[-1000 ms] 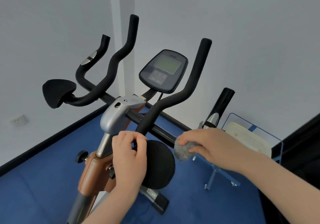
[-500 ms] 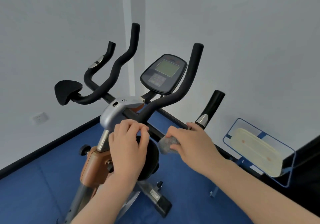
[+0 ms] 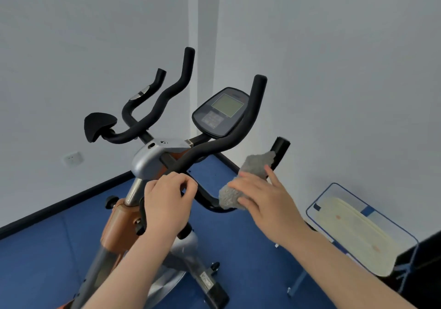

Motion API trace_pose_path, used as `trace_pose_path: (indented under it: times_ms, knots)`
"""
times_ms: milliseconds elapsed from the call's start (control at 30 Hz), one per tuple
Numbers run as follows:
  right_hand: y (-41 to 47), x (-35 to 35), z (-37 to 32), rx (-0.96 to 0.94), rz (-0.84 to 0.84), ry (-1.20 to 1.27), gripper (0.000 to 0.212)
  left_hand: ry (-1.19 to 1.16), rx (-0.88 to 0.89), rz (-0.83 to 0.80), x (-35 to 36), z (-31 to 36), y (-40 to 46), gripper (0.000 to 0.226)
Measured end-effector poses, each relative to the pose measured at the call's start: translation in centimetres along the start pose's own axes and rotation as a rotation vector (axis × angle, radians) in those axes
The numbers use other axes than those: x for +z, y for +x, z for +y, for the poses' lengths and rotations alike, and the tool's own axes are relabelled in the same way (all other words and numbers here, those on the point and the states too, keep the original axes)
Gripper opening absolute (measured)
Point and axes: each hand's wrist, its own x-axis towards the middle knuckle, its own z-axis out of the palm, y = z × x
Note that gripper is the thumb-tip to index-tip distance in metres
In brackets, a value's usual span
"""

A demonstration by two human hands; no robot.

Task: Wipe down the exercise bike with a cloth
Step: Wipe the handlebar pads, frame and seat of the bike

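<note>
While the left hand [image 3: 167,203] curls round the bar near the bike's centre clamp, bracing it, the right hand [image 3: 265,199] presses a grey cloth [image 3: 248,179] against the lower bend of the right-side handlebar [image 3: 238,129], fingers mostly straight and spread over the fabric, thumb side tucked under; looks like a press-and-drag hold, not a fist. Exercise bike [image 3: 152,158] stands in the room corner on blue floor, front end aimed into the corner, long axis running from the near-left foreground up toward the console [image 3: 222,110]. Cloth is draped lengthwise along the bar, one end reaching the short black grip [image 3: 280,151]. Progress, my read: early-to-mid. Only the right bar is being worked; console, left bars, elbow pad [image 3: 97,125], silver clamp, frame and base show no cloth contact now. Can't judge cleanliness from here.
</note>
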Motion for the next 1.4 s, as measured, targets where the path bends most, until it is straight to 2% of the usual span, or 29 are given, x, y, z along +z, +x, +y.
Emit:
trace_pose_path:
  times_ms: [67,167,233,333,500,600,667,833,933,1000,1167,1267,1400]
  knots:
    - [0.0,-0.3,1.2,-0.069,-0.002,-0.023,0.032,-0.037,0.003,-0.003,0.0,0.0,-0.1,0.025]
    - [-0.2,-1.8,3.6,0.062,0.185,0.030,0.037,-0.107,0.023,0.040,-0.2,-0.1,-0.4,0.025]
    - [-0.6,-1.2,3.5,0.098,0.187,0.101,0.040,-0.144,0.004,0.058,-0.2,0.0,-0.6,0.025]
    - [-0.9,-1.1,3.9,-0.056,0.140,0.030,0.039,-0.205,-0.028,0.057,-0.4,1.6,-1.1,0.023]
    - [-0.7,-2.1,5.8,-0.005,0.279,0.026,0.049,-0.280,0.118,-0.047,0.6,7.0,-0.6,0.018]
    - [-0.9,-1.6,5.6,-0.140,0.264,-0.036,0.058,-0.327,0.149,-0.124,2.3,9.1,0.7,0.017]
    - [-0.2,-3.2,7.2,-0.122,0.346,-0.048,0.058,-0.324,0.164,-0.173,3.3,9.8,1.9,0.015]
    - [2.8,-7.3,8.6,0.179,0.608,0.271,0.042,-0.439,0.119,-0.150,4.3,11.5,6.4,0.015]
    - [4.8,-7.5,9.8,0.326,0.582,0.531,0.038,-0.511,0.068,-0.106,5.0,12.5,9.6,0.016]
    - [6.0,-7.3,10.8,0.358,0.524,0.681,0.034,-0.570,0.022,-0.069,5.6,12.8,11.2,0.019]
    - [10.6,-7.2,12.2,0.196,0.563,0.743,0.029,-0.538,-0.071,0.005,7.0,11.9,12.5,0.024]
    - [13.8,-5.9,13.2,-0.010,0.617,0.609,0.027,-0.572,-0.119,0.037,7.3,11.7,13.7,0.026]
    - [13.9,-1.0,14.7,-0.170,0.464,0.578,0.026,-0.543,-0.195,0.062,8.1,11.3,13.3,0.026]
